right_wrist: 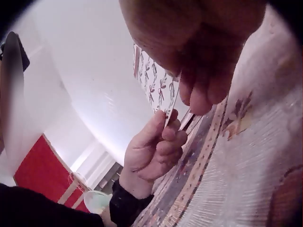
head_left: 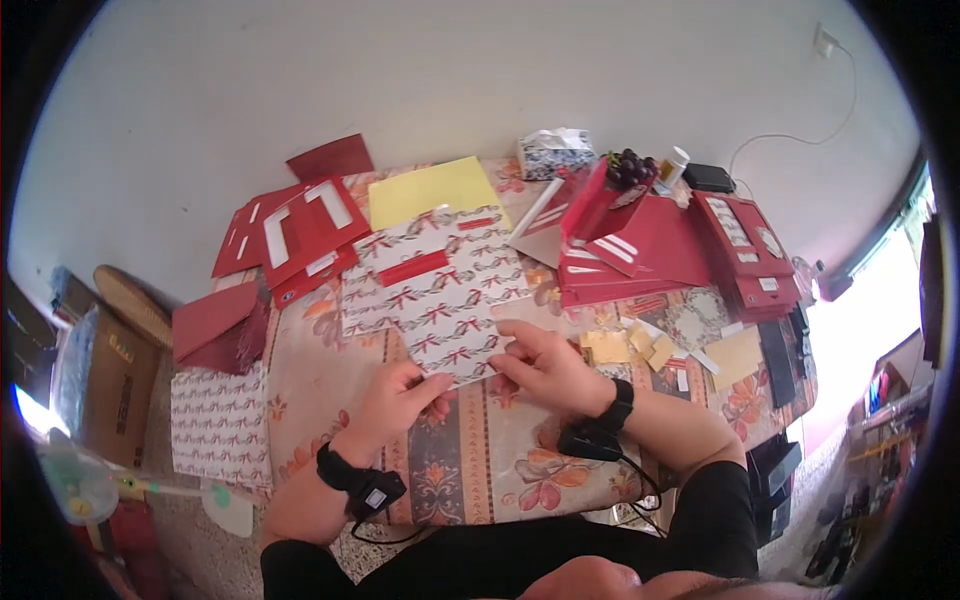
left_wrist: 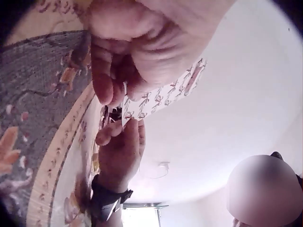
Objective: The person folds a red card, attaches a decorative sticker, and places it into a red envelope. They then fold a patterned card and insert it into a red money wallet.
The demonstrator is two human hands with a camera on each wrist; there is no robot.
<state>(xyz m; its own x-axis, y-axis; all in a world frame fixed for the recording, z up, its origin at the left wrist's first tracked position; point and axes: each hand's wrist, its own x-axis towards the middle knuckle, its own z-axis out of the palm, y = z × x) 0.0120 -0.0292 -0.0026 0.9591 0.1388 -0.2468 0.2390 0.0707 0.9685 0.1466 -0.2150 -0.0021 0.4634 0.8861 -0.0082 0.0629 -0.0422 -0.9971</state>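
A white sheet printed with green garlands and red bows (head_left: pixel 455 335) is held up at its near corner by both hands in the head view. My left hand (head_left: pixel 395 402) pinches the near edge between thumb and fingers. My right hand (head_left: pixel 545 368) pinches the edge a little to the right. The left wrist view shows the patterned sheet (left_wrist: pixel 156 99) between the fingers of my left hand (left_wrist: pixel 142 52). In the right wrist view the sheet (right_wrist: pixel 158 87) runs from my left hand (right_wrist: pixel 154 153) to my right hand (right_wrist: pixel 203 56), whose fingertips hang beside its edge.
Red card pieces (head_left: pixel 315 230) and a yellow sheet (head_left: pixel 435 193) lie at the back left. Red folders (head_left: pixel 655 245), grapes (head_left: pixel 630 170) and a tissue box (head_left: pixel 556 155) stand at the back right. Small tan pieces (head_left: pixel 605 347) lie right of my hand; red envelopes (head_left: pixel 215 325) at the left.
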